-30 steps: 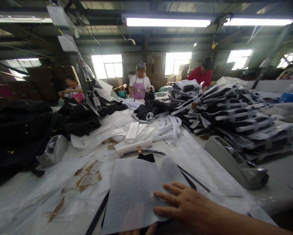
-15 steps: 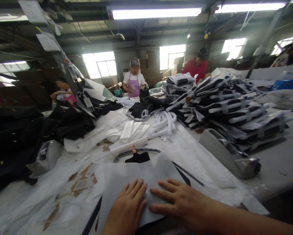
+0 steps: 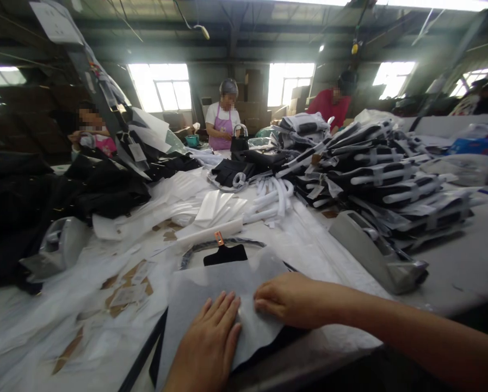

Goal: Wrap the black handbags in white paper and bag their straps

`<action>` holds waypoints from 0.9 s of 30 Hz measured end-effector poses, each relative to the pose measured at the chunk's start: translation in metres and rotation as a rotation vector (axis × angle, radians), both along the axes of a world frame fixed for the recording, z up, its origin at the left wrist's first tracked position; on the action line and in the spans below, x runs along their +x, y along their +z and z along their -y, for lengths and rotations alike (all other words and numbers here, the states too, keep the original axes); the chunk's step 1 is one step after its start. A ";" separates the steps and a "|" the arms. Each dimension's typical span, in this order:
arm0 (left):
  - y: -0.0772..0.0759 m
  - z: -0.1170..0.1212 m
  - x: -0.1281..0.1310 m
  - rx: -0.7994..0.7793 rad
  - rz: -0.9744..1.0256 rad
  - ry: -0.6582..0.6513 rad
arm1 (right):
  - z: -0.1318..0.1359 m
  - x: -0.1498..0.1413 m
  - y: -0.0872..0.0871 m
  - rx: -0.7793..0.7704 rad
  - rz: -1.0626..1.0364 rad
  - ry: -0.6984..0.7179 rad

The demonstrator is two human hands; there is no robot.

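Note:
A thin white sheet (image 3: 211,277) lies over a black handbag, whose dark edges (image 3: 158,343) show at the lower left and beneath the sheet on the right. Beyond the sheet, the bag's wrapped handle loop (image 3: 190,251) and a black flap with a copper-coloured clasp (image 3: 219,238) stick out. My left hand (image 3: 211,340) rests flat on the sheet, fingers stretched out. On the sheet's right side, my right hand (image 3: 284,298) has its fingers curled in, seemingly gripping the sheet; the fingertips are partly hidden.
Grey tape dispensers stand at right (image 3: 378,256) and left (image 3: 62,247). Wrapped bags (image 3: 386,174) pile up at right, black bags (image 3: 60,185) at left. White tubes (image 3: 272,198), foam strips (image 3: 209,207) and brown paper scraps (image 3: 127,291) lie between. Several people work beyond.
My right hand has gone from lying flat with spread fingers to curled fingers, its forearm swung outward. My left hand stays flat on the sheet. The camera view has tilted downward.

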State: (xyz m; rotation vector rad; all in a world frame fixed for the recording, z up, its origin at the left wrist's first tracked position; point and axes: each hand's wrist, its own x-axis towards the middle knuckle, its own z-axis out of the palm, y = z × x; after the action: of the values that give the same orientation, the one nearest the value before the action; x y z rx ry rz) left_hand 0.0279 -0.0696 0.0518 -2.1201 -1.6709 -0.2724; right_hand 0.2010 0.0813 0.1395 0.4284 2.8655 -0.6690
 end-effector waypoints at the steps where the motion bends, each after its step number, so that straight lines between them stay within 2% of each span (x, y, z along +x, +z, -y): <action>1: 0.001 -0.001 -0.002 -0.010 0.008 -0.008 | 0.003 -0.006 -0.004 0.096 0.002 -0.025; 3: 0.001 -0.002 -0.005 -0.020 0.018 -0.012 | 0.011 -0.013 -0.018 0.258 -0.047 -0.049; 5: -0.003 0.001 -0.006 0.008 0.006 -0.018 | 0.017 -0.013 -0.037 0.297 -0.137 -0.023; 8: -0.015 0.008 -0.007 0.077 0.000 -0.028 | 0.018 -0.002 -0.066 0.125 -0.329 -0.035; 11: -0.022 0.013 -0.009 0.118 0.091 0.002 | 0.014 0.009 -0.082 -0.011 -0.503 -0.070; 15: -0.023 0.014 -0.011 0.135 0.175 0.007 | 0.013 0.011 -0.086 0.010 -0.523 0.012; 27: -0.023 0.011 -0.010 0.075 0.188 0.009 | 0.015 0.008 -0.087 0.134 -0.502 0.130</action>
State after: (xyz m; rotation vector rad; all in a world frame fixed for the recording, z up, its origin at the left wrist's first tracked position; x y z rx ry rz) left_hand 0.0183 -0.0809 0.0283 -2.0853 -1.7438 -0.5388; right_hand 0.2092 0.0667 0.0521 0.0924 3.3867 -0.6379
